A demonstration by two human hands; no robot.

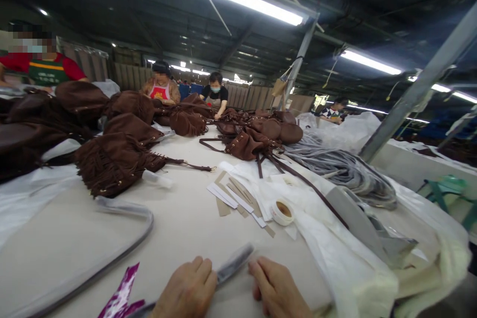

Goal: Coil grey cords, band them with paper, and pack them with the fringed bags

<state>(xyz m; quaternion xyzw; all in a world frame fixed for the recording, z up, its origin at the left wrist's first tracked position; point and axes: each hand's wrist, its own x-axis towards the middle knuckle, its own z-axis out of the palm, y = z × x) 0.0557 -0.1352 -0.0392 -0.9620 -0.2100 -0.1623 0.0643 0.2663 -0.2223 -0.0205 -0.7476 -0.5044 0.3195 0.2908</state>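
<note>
My left hand (188,288) and my right hand (278,289) rest at the near edge of a long cream table (179,228). Both have their fingers curled round a grey strap (234,261) wrapped in clear film. The strap runs between the two hands and sticks out toward the table's middle. A second long grey strap (122,238) curves across the table to the left of my left hand. A purple-and-white scrap (122,294) lies close to my left wrist.
Brown fringed suede bags (119,159) are heaped at left and centre. A tape roll (282,211), card strips (233,194) and white paper lie mid-table. A bundle of grey straps (343,169) sits right. Several people work at the far end. A metal post (417,89) slants at right.
</note>
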